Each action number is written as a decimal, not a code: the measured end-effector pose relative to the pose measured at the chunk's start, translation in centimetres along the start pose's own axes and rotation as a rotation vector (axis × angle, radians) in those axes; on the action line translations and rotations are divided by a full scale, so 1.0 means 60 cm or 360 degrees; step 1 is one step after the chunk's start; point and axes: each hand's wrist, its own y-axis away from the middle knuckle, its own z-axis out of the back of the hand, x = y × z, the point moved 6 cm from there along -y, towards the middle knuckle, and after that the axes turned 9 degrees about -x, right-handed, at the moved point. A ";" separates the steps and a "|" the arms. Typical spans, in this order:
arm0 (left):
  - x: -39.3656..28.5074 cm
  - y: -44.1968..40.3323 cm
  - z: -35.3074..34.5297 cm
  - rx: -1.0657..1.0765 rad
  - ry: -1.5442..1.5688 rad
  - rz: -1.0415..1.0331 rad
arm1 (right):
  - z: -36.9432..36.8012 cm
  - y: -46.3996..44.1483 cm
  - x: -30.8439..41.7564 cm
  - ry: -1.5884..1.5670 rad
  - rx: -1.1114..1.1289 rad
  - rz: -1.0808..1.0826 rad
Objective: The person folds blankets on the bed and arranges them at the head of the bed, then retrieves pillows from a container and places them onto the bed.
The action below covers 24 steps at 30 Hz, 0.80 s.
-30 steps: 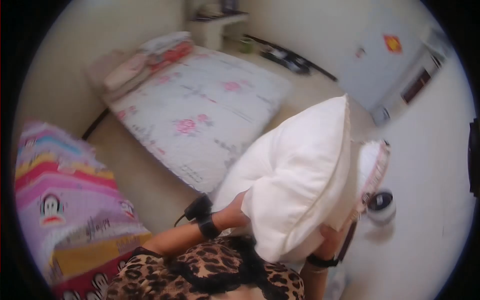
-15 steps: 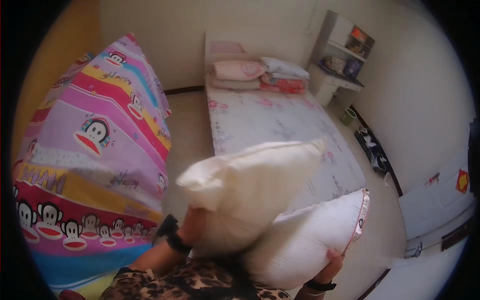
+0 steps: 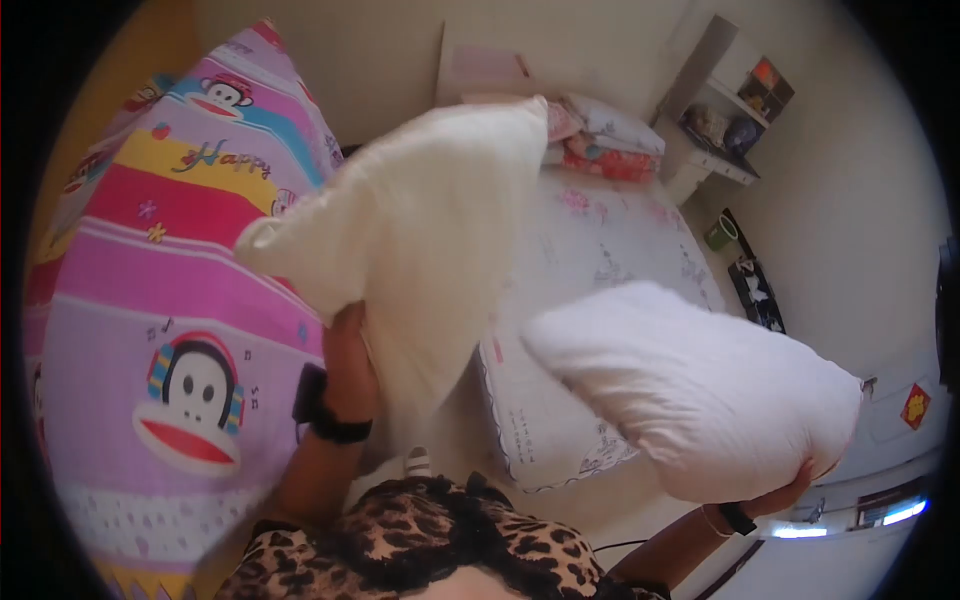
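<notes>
A cream pillow [image 3: 430, 230] is held up at centre left, with my left hand [image 3: 348, 365] gripping its lower edge. At the right, my right hand [image 3: 785, 490] holds a white pillow [image 3: 700, 390] by its lower right corner. The two pillows are apart, raised over the near part of a bed with a white floral sheet [image 3: 590, 240]. Each wrist wears a black band.
A colourful monkey-print cloth [image 3: 190, 280] hangs tall at the left. Folded bedding [image 3: 615, 145] lies at the bed's head. Beyond are a desk with shelves [image 3: 715, 160], a green bin [image 3: 720, 232] and black items [image 3: 757, 295] along the wall.
Both pillows have been raised and spread apart, the cream one up and leftward, the white one rightward. The view has shifted, and the monkey-print cloth now looks larger and nearer.
</notes>
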 end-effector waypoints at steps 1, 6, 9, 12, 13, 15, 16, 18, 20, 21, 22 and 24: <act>0.040 -0.020 -0.003 -0.0185 0.0701 0.0643 | -0.002 -0.006 0.002 -0.0004 -0.0101 0.0110; 0.006 -0.127 -0.042 -0.0060 0.0883 0.0442 | 0.055 -0.055 -0.156 -0.0084 0.0158 -0.0360; 0.033 -0.213 -0.055 -0.0351 0.0864 0.0503 | 0.168 -0.075 -0.332 0.0349 -0.0002 -0.0617; 0.077 -0.309 -0.080 -0.0345 0.1021 0.0427 | 0.249 -0.076 -0.515 0.0528 -0.0211 -0.0865; 0.107 -0.335 -0.094 -0.0292 0.1004 0.0526 | 0.257 -0.068 -0.573 0.0695 -0.0282 -0.1045; 0.151 -0.398 -0.125 -0.0321 0.0974 0.0676 | 0.268 -0.055 -0.698 0.1003 -0.0373 -0.1278; 0.156 -0.434 -0.149 -0.0314 0.0948 0.0604 | 0.259 -0.061 -0.763 0.1140 -0.0404 -0.1313; 0.162 -0.510 -0.199 -0.0241 0.1000 0.0594 | 0.260 -0.074 -0.872 0.1088 -0.0515 -0.1313; 0.170 -0.567 -0.231 -0.0286 0.0899 0.0630 | 0.201 -0.099 -0.853 0.1463 -0.0821 -0.1168; 0.174 -0.606 -0.249 -0.0321 0.0873 0.0635 | 0.178 -0.111 -0.875 0.1443 -0.0834 -0.1165; 0.176 -0.651 -0.262 -0.0295 0.0887 0.0631 | 0.145 -0.121 -0.891 0.1365 -0.0718 -0.1111; 0.180 -0.722 -0.285 -0.0321 0.0834 0.0519 | 0.104 -0.142 -0.913 0.1314 -0.0626 -0.1047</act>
